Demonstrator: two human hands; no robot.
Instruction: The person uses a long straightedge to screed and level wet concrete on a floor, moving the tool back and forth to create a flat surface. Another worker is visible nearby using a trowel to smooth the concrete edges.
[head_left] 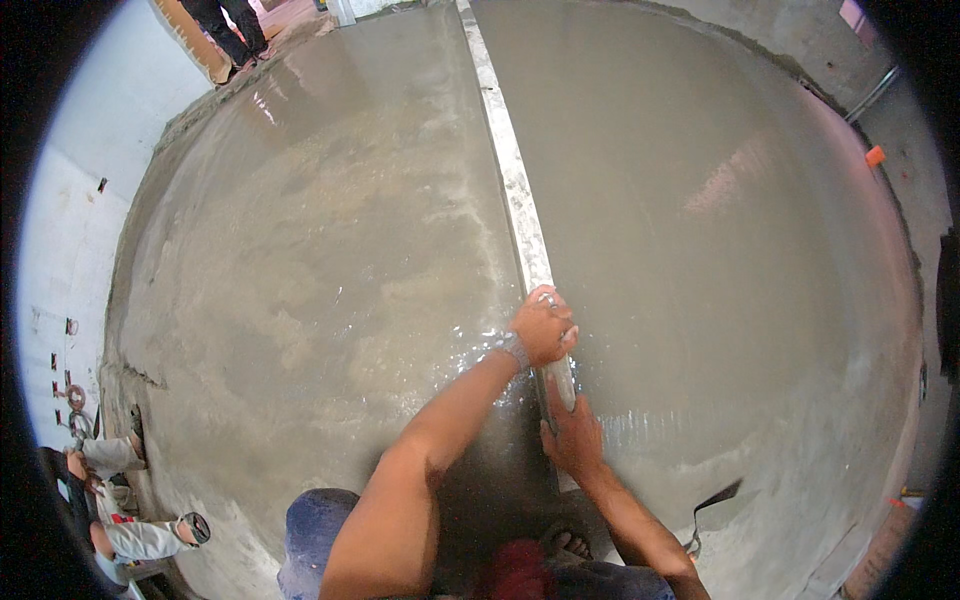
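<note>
Nearest the camera, the person's left knee in blue cloth (312, 540) and a blurred dark red shape (515, 572) show at the bottom; what the red shape is cannot be told. Past them spreads a wet, grey cement floor (690, 300), and on it, from the far edge to just in front of the person, lies a long, narrow, silvery-white bar (515, 190), apparently metal and smeared with grey.

The left hand (545, 325), with a grey band (515, 350) round its wrist, is clenched over the bar, its fingers wet. The right hand (575, 440) grasps the bar closer to the body, near its near end, with the fingers along the sides.

So long and straight a bar should be stiff and awkward to swing, with most of its weight out beyond both hands; whether it is hollow cannot be told. Water probably makes it slippery, so a full-palm grip suits it, hands spaced along the near stretch. It looks sturdy; the floor's wet skin would likely mark sooner.

Toward the floor's near right corner lies a thin, dark, blade-like thing (719, 495). Beside the left edge, a seated person's light-trousered leg (112, 455) shows, and dark-trousered legs (226, 32) stand at the far left corner.
</note>
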